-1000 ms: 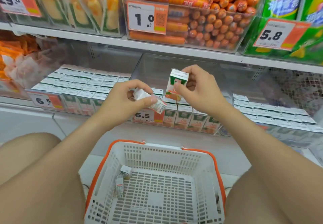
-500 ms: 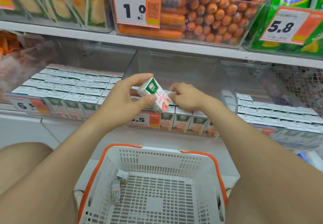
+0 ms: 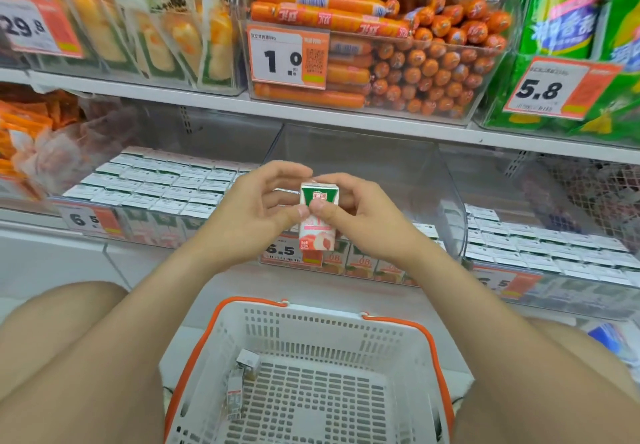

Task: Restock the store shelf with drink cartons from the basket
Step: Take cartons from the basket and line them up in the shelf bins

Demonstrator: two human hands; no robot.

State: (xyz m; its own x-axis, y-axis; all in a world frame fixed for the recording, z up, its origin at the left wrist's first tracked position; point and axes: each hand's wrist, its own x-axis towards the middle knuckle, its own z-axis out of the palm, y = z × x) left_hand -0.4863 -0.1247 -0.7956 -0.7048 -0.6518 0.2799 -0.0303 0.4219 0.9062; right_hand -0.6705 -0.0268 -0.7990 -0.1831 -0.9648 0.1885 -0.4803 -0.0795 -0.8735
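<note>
both hands pinch our peach drink carton, frame centre | risk: thumb slip drops it into basket

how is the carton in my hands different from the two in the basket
The held carton stands upright, pinched by the left hand and right hand; the basket cartons sit loose in the basket, by its left wall. The held carton shows its green-and-pink front; the basket cartons show grey sides. Both kinds look equally small.
</note>
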